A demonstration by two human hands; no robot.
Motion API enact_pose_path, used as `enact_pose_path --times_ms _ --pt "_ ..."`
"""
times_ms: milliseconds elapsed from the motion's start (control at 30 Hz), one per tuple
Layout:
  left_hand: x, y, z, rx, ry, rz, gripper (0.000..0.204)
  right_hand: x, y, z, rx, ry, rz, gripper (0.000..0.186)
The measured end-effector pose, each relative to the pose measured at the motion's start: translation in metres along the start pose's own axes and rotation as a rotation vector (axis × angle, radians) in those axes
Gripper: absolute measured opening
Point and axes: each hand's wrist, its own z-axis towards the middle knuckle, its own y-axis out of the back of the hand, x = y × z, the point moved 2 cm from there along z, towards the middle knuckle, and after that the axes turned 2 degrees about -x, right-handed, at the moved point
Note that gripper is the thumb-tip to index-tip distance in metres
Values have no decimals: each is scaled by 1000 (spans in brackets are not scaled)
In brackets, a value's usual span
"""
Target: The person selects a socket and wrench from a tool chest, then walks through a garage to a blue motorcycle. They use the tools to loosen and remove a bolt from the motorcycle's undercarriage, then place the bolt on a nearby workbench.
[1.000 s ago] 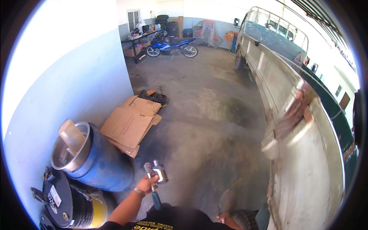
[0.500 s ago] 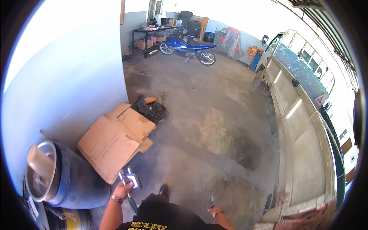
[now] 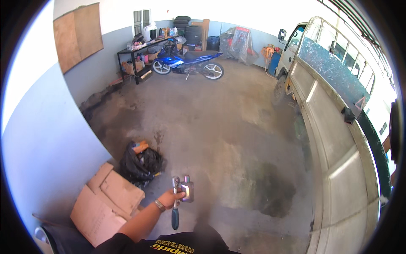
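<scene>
A metal ratchet wrench with a dark blue grip (image 3: 174, 202) hangs head-up, handle pointing down, in the left hand (image 3: 172, 198). Pressed beside its head, a shiny cylindrical steel socket (image 3: 187, 190) stands upright, above the stained concrete floor.

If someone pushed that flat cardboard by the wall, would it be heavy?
Probably light: the cardboard is thin flattened sheets, so it should slide on the concrete floor. Its creased flaps would likely bend, not stay stiff.

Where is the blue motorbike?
In the head view, the blue motorbike stands far back across the concrete floor, upper middle, beside the black shelf rack and left of the truck.
</scene>
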Motion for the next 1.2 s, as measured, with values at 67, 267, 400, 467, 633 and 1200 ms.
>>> enact_pose_path --times_ms 67,267,400,467,633,1200 --pt "-32 -4 37 -46 30 -18 36 72 33 19 -7 19 25 30" --pt "-116 34 122 -248 1 -103 27 392 133 45 -62 506 -392 46" --pt "-159 82 173 -427 -43 -174 19 588 181 52 -136 636 -555 48" --pt "-199 99 213 -410 -57 -144 22 651 197 76 -190 595 -587 48" --pt "-287 159 355 -445 -87 -109 30 748 215 128 -65 346 -392 47" --pt "-651 132 893 -257 6 -85 32 1157 341 273 -3 174 -264 44"
